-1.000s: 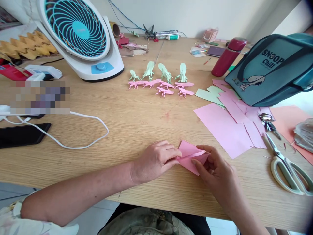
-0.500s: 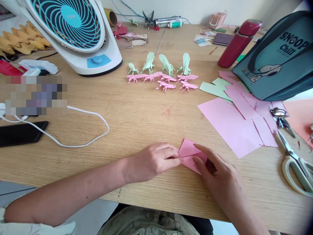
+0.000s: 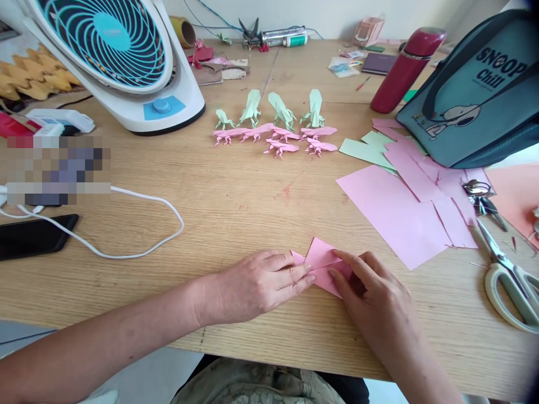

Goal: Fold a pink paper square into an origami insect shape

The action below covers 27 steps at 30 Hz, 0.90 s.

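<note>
A folded piece of pink paper (image 3: 322, 253) lies near the table's front edge, between both hands. Crease lines cross it, and a small pointed flap sticks out at its upper left. My left hand (image 3: 269, 282) grips its left part, the fingers close together across the paper and the thumb hidden underneath. At the right end, my right hand (image 3: 370, 292) is closed on the paper, with thumb and index fingertip on its surface and the other fingers curled under. The part beneath each hand is hidden.
Pink folded insects (image 3: 281, 147) and green folded insects (image 3: 314, 109) stand farther back. To the right are a large pink sheet (image 3: 391, 219), scissors (image 3: 507, 275), a red flask (image 3: 406, 73) and a teal bag (image 3: 458, 101). A fan (image 3: 168, 112), a white cable (image 3: 143, 255) and a phone (image 3: 33, 238) occupy the left.
The fingers of my left hand have stretched out more over the paper, and the small flap at its upper left shows more. My right hand keeps nearly the same grip. The view has shifted slightly.
</note>
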Tool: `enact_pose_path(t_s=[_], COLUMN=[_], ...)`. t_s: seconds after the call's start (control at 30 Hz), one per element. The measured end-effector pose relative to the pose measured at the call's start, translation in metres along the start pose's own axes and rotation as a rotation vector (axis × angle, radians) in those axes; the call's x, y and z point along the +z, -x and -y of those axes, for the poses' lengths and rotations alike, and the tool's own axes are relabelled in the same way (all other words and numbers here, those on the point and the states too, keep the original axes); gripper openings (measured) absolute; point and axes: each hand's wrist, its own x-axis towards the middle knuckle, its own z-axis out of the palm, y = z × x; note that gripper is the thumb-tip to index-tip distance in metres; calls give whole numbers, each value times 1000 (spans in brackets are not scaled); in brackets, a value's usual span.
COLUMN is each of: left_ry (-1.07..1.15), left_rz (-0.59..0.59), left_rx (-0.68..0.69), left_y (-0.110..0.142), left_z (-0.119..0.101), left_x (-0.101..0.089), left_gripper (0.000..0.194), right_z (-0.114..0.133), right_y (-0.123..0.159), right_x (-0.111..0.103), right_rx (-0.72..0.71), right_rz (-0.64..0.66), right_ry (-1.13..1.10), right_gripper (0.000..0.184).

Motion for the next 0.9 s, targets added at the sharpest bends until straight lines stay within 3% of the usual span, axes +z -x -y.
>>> enact_pose_path(t_s=[0.13,0.23,0.33,0.4,0.57,0.9], left_ry=[15,28,41,50,88,130], left_rz=[15,21,20,10,-17,44], left_rx=[-2,-5,-14,-23,-46,-85], left_y=[-1,-2,-1,-1,0,2], left_z=[0,0,1,1,0,-2], left_x=[0,1,2,3,3,3], left_gripper=[35,35,35,35,36,46], right_z=[-1,-1,0,0,-1,-1], right_y=[6,15,24,27,26,29], right_x=[-7,-15,-16,-13,-7,-7], right_rx=[1,-166,-395,-475,-455,-377], right_rz=[-153,-269,-213,-137,-98,-105], right_ry=[75,50,23,30,73,81], right_gripper=[31,30,41,41,38,35])
